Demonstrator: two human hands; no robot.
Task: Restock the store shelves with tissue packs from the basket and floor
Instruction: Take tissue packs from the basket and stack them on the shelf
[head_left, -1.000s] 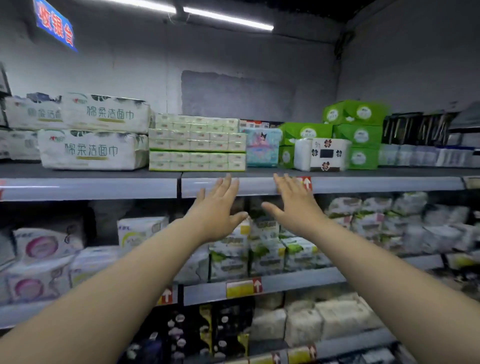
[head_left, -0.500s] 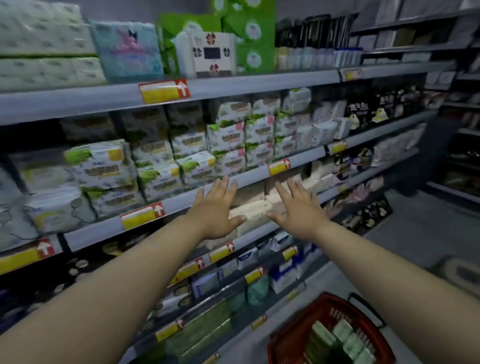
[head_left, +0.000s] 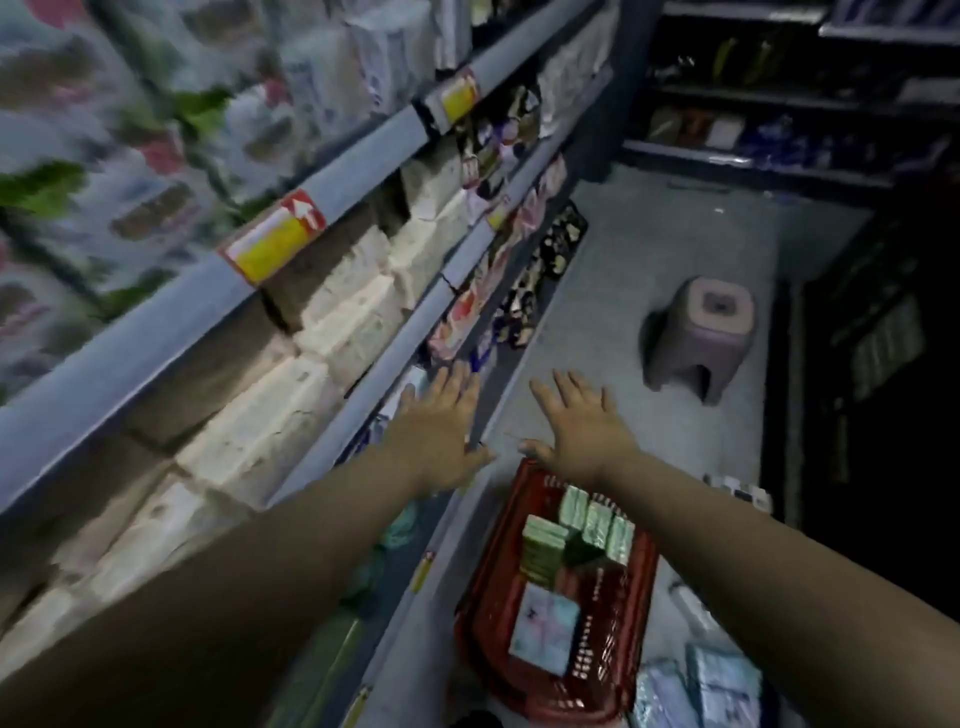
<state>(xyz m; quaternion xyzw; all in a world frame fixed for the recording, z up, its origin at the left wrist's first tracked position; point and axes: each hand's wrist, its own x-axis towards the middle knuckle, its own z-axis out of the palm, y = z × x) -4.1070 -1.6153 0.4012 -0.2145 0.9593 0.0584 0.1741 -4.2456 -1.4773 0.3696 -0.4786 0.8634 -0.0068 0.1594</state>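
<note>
Red plastic basket (head_left: 480, 603) sits on the floor (head_left: 623, 260) beside the shelving, w/ green tissue packs (head_left: 584, 525) stacked at its far end and a pale blue pack (head_left: 543, 636) lying flat nearer the camera. More pale blue packs (head_left: 719, 686) lie on the floor just right of the basket, at the frame's btm edge. Both hands hang above, empty: left hand (head_left: 436, 426) w/ fingers straight and spread, over the lower shelf's edge; right hand (head_left: 582, 428) likewise flat and spread, over the basket's far rim. To the left, grey shelves (head_left: 130, 358) carry rows of white packs (head_left: 337, 312), w/ a yellow price tag (head_left: 272, 241) on the rail. A pinkish stool (head_left: 701, 332) stands further down the aisle, well apart.
</note>
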